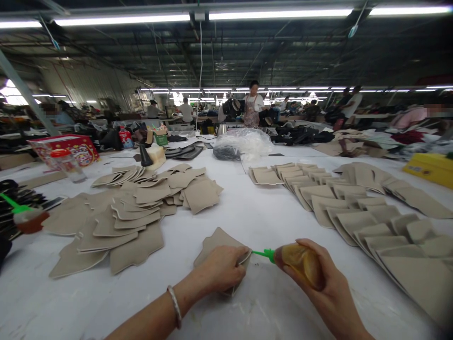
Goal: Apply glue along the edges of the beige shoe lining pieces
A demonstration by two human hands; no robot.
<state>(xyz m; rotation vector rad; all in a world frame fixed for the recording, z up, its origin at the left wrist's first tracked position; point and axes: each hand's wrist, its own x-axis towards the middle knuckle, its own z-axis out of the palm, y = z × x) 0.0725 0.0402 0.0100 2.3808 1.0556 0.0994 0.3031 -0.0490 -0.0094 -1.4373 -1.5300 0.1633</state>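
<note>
My left hand [224, 268] is closed on a grey-beige cut piece [216, 240] on the white table, its fingers bent over the right edge. In my right hand [327, 276] lies a squeeze bottle [300, 262] of amber liquid, tilted on its side. The bottle's green nozzle [264, 253] points left, and its tip is at the piece's right edge, close to my left fingertips. I cannot tell if the tip touches. Loose beige pieces [127, 222] lie heaped at the left. Overlapping rows of similar pieces [354, 217] spread along the right.
A second green-nozzled bottle [30, 219] lies at the far left. Behind the heap stand a clear jar with a red lid [69, 165] and a red box [85, 148]. Clear plastic wrap [244, 141] lies at the back middle; a yellow box [430, 170] is at the right. People work farther back.
</note>
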